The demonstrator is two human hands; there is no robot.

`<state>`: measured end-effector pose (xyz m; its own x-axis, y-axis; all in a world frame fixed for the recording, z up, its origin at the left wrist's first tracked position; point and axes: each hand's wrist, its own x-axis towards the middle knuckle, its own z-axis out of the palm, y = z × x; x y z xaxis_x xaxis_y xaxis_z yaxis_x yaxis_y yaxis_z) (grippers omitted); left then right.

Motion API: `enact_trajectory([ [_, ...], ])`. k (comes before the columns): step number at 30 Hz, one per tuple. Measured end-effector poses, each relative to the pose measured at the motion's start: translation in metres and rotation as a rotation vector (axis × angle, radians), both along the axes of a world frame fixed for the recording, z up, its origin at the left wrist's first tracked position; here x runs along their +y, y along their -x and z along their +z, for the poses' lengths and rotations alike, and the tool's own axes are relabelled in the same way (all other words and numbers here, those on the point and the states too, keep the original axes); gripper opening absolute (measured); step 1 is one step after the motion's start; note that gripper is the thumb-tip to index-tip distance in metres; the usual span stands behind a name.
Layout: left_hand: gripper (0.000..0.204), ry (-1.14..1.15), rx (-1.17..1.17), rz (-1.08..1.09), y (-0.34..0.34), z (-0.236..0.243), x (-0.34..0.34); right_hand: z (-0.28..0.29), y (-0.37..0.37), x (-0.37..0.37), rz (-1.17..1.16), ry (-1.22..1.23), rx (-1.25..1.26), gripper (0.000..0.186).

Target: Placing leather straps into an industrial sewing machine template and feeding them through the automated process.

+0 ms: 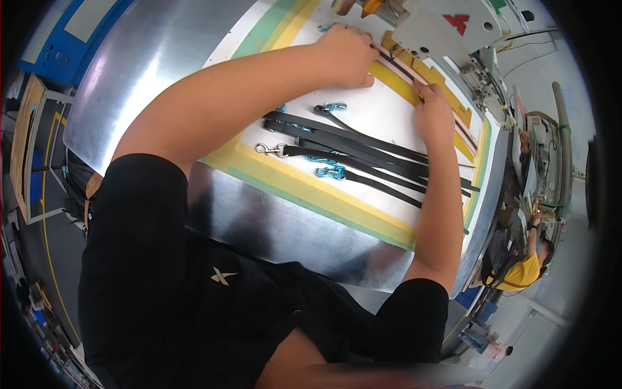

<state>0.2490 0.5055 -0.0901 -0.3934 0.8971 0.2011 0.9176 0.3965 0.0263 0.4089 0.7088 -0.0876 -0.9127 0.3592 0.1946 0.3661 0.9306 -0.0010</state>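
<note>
A narrow black strap (396,67) lies along a pink and yellow slotted fixture (400,85) below a machine head. My left hand (348,57) is closed at the strap's far left part, its thumb lower down beside the yellow strip. At the strap further right, my right hand (433,107) pinches with its fingertips. Nearer me, several black webbing straps (356,146) lie side by side on the white work surface, partly hidden by my right forearm. A bare silver snap hook (271,150) ends one strap. Blue-wrapped hooks (331,172) are on others.
The white and grey sewing machine head (447,26) overhangs the far side of the fixture. Green and yellow tape (311,194) borders the work surface, with shiny metal table (259,211) around it. A person in a yellow top (523,269) works at the far right.
</note>
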Motion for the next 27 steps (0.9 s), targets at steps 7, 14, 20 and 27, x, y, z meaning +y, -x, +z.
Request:
enact_trajectory([
  [7,0.053,0.171,-0.045,0.004,-0.004,0.013,0.019,0.003,0.005,-0.004,0.04,-0.033,0.016,0.045],
  [14,0.061,0.051,-0.033,-0.001,-0.023,0.02,0.016,0.008,0.004,-0.013,0.042,-0.013,0.007,0.046],
  [20,0.069,0.115,-0.047,0.037,-0.027,0.02,0.023,0.013,-0.002,-0.011,0.05,-0.008,-0.016,0.049],
  [27,0.072,0.108,-0.074,0.04,-0.036,0.023,0.028,0.011,-0.021,0.013,0.032,0.018,-0.016,0.05],
])
